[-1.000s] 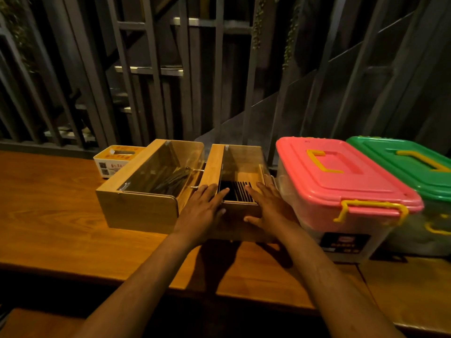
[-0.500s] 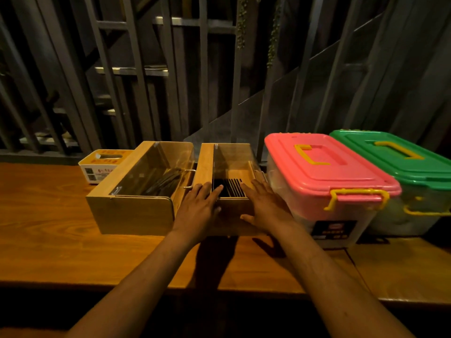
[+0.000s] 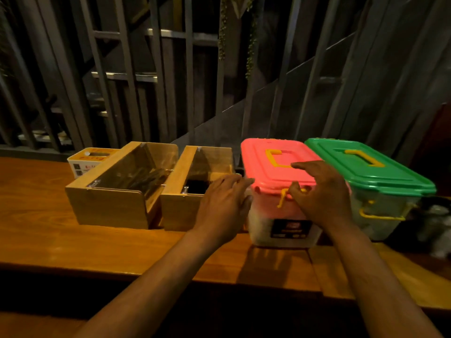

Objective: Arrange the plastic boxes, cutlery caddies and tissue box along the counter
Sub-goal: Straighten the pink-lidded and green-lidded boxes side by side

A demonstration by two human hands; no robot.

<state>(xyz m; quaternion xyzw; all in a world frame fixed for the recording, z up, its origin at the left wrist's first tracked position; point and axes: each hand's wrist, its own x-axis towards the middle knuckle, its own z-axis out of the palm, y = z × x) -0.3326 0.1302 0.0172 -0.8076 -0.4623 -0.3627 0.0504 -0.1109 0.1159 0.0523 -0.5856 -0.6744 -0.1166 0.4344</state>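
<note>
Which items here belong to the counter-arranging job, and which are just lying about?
Part of the job:
pink-lidded plastic box
green-lidded plastic box
larger wooden cutlery caddy
smaller wooden cutlery caddy
yellow-topped white tissue box

Just lying about:
dark, blurred object right of the green-lidded box; unidentifiable

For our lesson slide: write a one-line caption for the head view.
Both hands, left hand and right hand, reach the pink-lidded box between wooden caddy and green-lidded box.

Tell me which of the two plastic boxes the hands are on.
The pink-lidded box, the left one of the pair. The right hand lies over its front edge and the left hand is at its left side. The green-lidded box beside it is untouched.
</note>
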